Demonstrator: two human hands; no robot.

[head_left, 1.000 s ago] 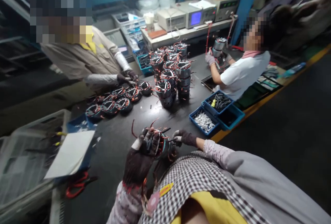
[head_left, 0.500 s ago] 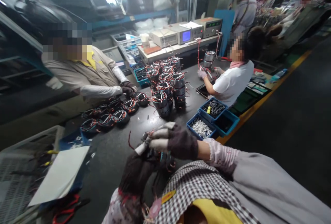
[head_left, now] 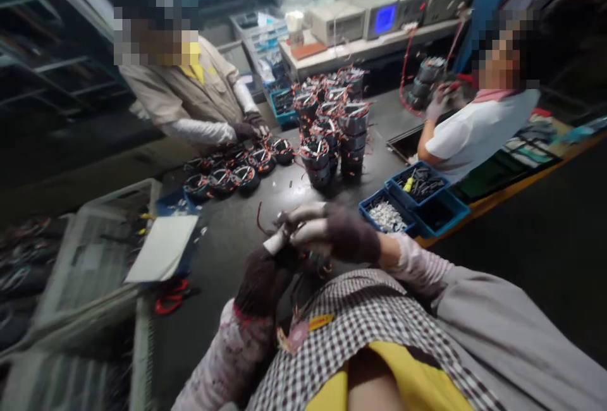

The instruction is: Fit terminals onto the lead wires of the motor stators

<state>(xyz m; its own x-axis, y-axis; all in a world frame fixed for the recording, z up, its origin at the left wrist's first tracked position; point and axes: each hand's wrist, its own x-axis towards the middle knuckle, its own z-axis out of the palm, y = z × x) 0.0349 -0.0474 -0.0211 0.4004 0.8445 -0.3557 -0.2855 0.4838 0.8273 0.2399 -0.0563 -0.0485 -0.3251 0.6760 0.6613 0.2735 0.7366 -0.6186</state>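
Note:
My left hand [head_left: 268, 269], in a dark glove with pale fingertips, is closed in a pinch in front of my apron. A thin dark-red wire [head_left: 259, 218] sticks up beside its thumb. My right hand [head_left: 344, 231], gloved the same way, meets it from the right with fingers bent and pressed together. What lies between the right fingertips is hidden. Below the hands, a motor stator [head_left: 325, 267] with orange and blue wire ends shows in part, close to the apron; the hands cover most of it.
Stacked wound stators [head_left: 353, 136] stand mid-table, with a row of single ones [head_left: 222, 180] to their left. Blue bins [head_left: 386, 214] hold white and black pieces. Red-handled scissors [head_left: 171, 297] lie near a white sheet [head_left: 164, 248] and crates [head_left: 95, 253]. Two co-workers sit across and right.
The view has tilted down and shifted, showing more crates at left. My hands keep their pinch at the wire. The co-worker at right has raised their hands beside a stator stack.

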